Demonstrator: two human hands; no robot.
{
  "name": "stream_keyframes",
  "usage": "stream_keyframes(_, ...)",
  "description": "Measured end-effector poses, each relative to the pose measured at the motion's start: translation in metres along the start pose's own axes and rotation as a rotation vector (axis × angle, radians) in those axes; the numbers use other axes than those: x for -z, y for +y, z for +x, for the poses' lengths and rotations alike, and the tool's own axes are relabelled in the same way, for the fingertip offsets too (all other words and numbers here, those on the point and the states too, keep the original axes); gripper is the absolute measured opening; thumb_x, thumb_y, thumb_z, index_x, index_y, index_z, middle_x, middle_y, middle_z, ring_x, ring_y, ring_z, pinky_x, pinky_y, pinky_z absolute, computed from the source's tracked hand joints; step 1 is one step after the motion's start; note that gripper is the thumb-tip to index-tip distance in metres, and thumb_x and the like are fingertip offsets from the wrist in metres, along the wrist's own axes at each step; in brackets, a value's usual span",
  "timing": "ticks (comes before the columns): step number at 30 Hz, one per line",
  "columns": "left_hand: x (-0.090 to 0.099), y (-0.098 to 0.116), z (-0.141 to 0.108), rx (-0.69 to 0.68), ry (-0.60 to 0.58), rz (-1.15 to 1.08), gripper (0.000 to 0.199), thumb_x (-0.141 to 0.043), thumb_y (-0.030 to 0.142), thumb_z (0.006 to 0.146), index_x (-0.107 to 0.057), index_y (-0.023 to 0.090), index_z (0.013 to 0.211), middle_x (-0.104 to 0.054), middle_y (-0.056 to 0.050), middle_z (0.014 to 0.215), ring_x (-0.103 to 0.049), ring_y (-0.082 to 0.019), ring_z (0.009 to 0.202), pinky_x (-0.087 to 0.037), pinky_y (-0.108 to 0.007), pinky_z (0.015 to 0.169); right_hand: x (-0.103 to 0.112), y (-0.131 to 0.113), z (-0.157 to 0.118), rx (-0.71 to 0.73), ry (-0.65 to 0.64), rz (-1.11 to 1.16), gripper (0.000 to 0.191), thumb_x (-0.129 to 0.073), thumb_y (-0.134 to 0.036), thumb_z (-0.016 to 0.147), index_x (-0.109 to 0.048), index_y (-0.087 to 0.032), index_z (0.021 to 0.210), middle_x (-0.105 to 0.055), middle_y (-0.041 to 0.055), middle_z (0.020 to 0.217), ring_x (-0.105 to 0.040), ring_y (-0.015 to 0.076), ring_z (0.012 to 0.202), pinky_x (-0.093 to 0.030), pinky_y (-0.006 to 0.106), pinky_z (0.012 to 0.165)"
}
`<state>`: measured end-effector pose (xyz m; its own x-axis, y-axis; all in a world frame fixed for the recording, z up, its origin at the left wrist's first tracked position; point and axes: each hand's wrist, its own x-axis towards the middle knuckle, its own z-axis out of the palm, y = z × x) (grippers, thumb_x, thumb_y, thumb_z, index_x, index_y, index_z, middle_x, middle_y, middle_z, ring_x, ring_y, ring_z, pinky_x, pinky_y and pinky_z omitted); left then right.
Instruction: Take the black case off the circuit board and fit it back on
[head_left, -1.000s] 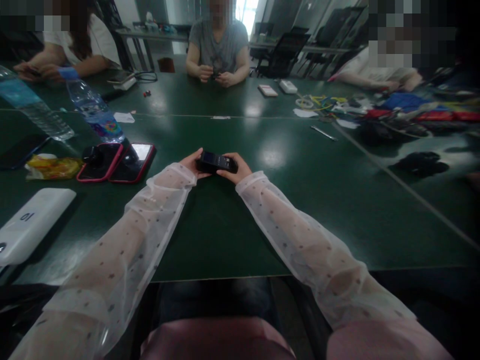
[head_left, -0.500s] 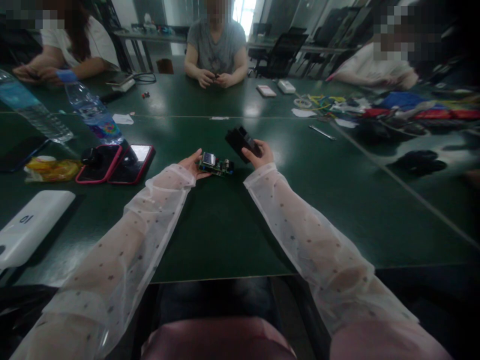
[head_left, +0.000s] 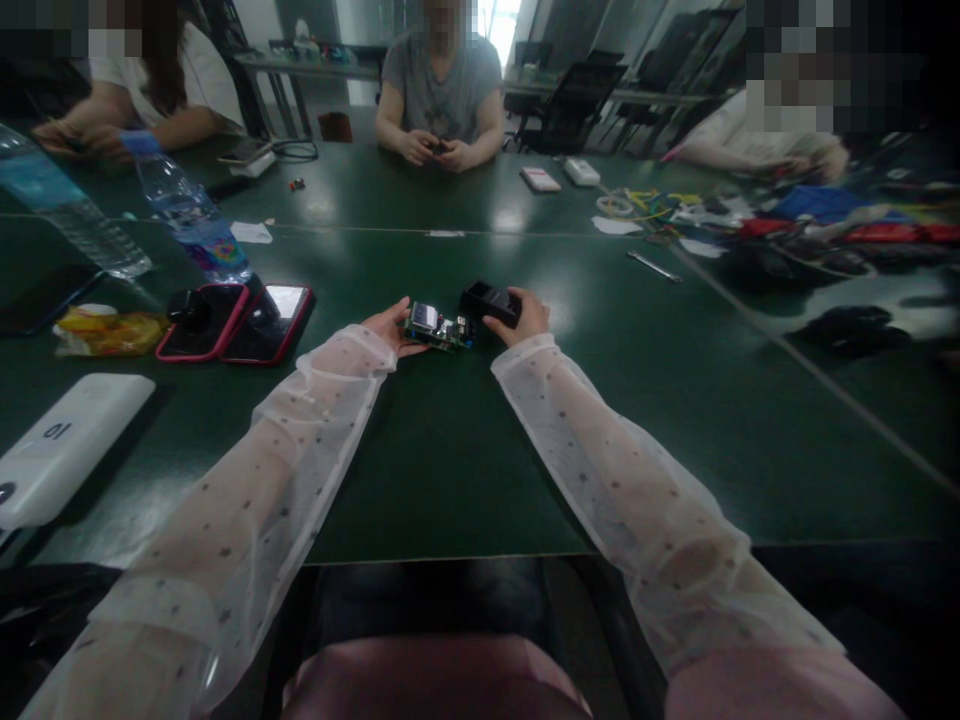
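A green circuit board with a small square screen is held at its left end by my left hand, thumb above and fingers below. My right hand grips a black case by its right end, just right of the board and slightly above it in view. The case appears hollow on its upper side. Whether the board and the case touch is too small to tell. Both things are over the green table.
Two plastic bottles, two pink-edged phones, a yellow packet and a white device lie left. A wrench and a pile of cables are at right. Three people sit around the table.
The black case has turned from a steep tilt to a flatter position and come down nearer the board. My left hand keeps its hold on the board. The whole view has shifted slightly.
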<state>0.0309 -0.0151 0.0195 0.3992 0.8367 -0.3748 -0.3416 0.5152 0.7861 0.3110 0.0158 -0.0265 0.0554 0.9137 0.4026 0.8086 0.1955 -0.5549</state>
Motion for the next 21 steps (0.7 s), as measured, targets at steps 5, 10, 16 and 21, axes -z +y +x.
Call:
stream_keyframes(5,0.003,0.0,0.003,0.029,-0.014,0.007,0.047,-0.058,0.048,0.089,-0.052,0.021,0.128,-0.064,-0.015,0.121,-0.063,-0.026,0.115,-0.045,-0.044,0.105,0.001,-0.001,0.0,-0.01,-0.011,-0.001,0.076,-0.073,-0.052,0.068,-0.046,-0.023,0.133,-0.051,0.018,0.126,-0.045,0.0405,0.121,-0.038,0.061,0.096)
stream_keyframes(10,0.001,0.001,0.001,0.033,-0.004,0.008,0.047,-0.057,0.046,0.09,-0.049,0.023,0.13,-0.063,-0.014,0.123,-0.062,-0.027,0.116,-0.045,-0.046,0.105,0.009,-0.012,-0.007,0.012,0.044,-0.025,0.08,-0.077,-0.056,0.064,-0.048,-0.024,0.132,-0.044,0.016,0.127,-0.042,0.0407,0.122,-0.037,0.063,0.1)
stream_keyframes(16,-0.003,0.001,-0.003,0.022,0.035,-0.009,0.04,-0.057,0.04,0.091,-0.054,0.02,0.125,-0.061,-0.015,0.127,-0.058,-0.028,0.122,-0.044,-0.044,0.107,0.018,-0.024,-0.015,0.012,0.05,0.002,0.076,-0.074,-0.055,0.069,-0.048,-0.022,0.131,-0.036,0.0164,0.129,-0.038,0.0409,0.127,-0.037,0.062,0.103)
stream_keyframes(21,0.0,0.001,0.0,0.03,0.023,-0.016,0.041,-0.059,0.04,0.09,-0.053,0.02,0.126,-0.06,-0.015,0.129,-0.058,-0.028,0.122,-0.044,-0.045,0.107,0.017,-0.022,-0.015,0.022,0.052,-0.008,0.072,-0.072,-0.056,0.071,-0.049,-0.023,0.13,-0.037,0.0156,0.129,-0.04,0.0402,0.126,-0.039,0.06,0.102)
